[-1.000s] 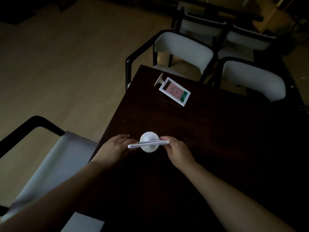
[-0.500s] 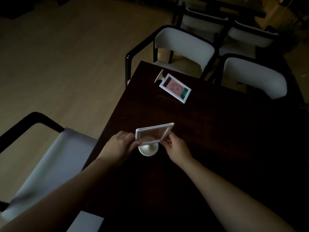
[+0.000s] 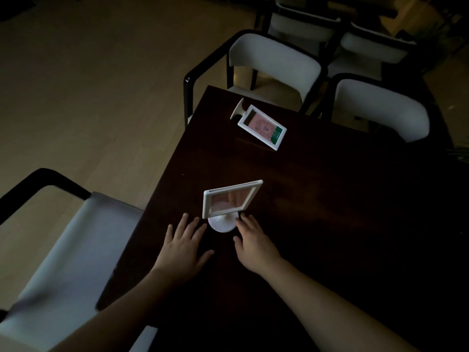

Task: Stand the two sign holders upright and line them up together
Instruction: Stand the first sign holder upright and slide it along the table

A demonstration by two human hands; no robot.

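A white sign holder (image 3: pixel 229 199) stands upright on its round base on the dark table (image 3: pixel 330 199), close to the left edge. My left hand (image 3: pixel 181 246) lies flat and open just left of the base, not touching the frame. My right hand (image 3: pixel 253 243) is open too, with its fingertips at the right side of the base. A second white sign holder (image 3: pixel 261 127), with a pink and green card in it, lies flat near the far left corner of the table, its round base pointing away to the upper left.
A white-cushioned chair (image 3: pixel 63 262) with black arms stands at the left beside the table edge. Two more chairs (image 3: pixel 274 62) (image 3: pixel 380 110) stand behind the far end. The room is dim, and the right part of the table is nearly black.
The near sign holder was tipped up from flat to upright on its base. Both hands have let go of the frame and drawn back to the table beside the base.
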